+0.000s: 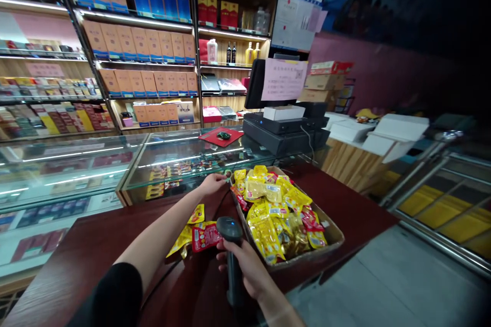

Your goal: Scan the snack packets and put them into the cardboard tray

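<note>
My right hand [245,263] is wrapped round a black barcode scanner [232,260], which stands upright over the counter with a small blue light on top. Stretched toward the glass case, my left hand [212,185] has its fingertips closed on a small green-edged packet [228,174]; its kind is too small to tell. Beside that hand is a cardboard box [333,239] heaped with yellow and red snack packets [264,199]. Left of the scanner lies a small pile of loose snack packets [205,236], partly behind my left forearm.
A glass display case [176,163] borders the dark red counter [103,235]. Behind the box stand a monitor [255,84] and a black cash drawer [274,133]. A mouse [223,135] rests on a red mat. A metal railing [433,179] is at right.
</note>
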The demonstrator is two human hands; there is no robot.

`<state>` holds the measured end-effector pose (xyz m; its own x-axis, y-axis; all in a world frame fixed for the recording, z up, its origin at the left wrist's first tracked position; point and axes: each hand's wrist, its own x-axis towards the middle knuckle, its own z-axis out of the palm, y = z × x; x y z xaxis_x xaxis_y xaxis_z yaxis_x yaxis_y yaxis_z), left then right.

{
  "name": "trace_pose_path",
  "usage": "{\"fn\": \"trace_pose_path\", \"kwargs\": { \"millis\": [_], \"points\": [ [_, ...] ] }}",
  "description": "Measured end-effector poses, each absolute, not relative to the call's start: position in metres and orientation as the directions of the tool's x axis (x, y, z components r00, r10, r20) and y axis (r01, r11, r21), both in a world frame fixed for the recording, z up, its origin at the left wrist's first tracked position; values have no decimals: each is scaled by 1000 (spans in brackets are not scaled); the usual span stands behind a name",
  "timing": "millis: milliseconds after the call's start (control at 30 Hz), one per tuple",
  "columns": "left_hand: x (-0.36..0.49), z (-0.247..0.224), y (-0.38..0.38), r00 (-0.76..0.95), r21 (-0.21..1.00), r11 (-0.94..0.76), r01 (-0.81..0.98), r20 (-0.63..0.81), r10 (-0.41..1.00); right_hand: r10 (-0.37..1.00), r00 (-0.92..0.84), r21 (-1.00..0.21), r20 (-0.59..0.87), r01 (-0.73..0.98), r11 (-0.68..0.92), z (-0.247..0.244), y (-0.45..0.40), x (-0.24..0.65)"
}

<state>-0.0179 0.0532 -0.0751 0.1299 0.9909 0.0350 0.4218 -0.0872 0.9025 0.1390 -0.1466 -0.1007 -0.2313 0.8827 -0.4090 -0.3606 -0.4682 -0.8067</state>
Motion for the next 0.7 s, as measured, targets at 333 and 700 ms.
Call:
{"fn": "trace_pose_path", "kwargs": {
  "millis": [333, 700],
  "points": [
    [-32, -75, 43, 104, 725, -153, 671, 112, 988, 880, -255, -809, -401, -353, -471, -105, -144, 142],
    [-70, -72, -120, 552, 161, -578, 800, 179, 815, 871, -236, -801, -431, -345, -490, -91, -148, 139]
  ]
}}
